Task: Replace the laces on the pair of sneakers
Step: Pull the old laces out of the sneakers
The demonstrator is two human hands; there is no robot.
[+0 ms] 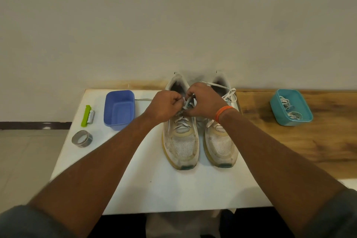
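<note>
Two worn white sneakers stand side by side on a white board [135, 179], toes toward me. Over the left sneaker [181, 147] both hands meet at its upper eyelets. My left hand [164, 106] pinches the white lace [182, 111] with curled fingers. My right hand [202, 100], an orange band on its wrist, also pinches that lace close beside the left hand. The right sneaker [220, 145] has a loose white lace [230, 94] looped over its collar. One lace end [143, 99] trails left behind the blue tub.
A blue plastic tub [118, 110] sits left of the sneakers. Further left lie a green-handled tool [87, 116] and a grey tape roll [82, 138]. On the wooden table [309, 141] at right, a teal tub [290, 107] holds laces. A wall rises behind.
</note>
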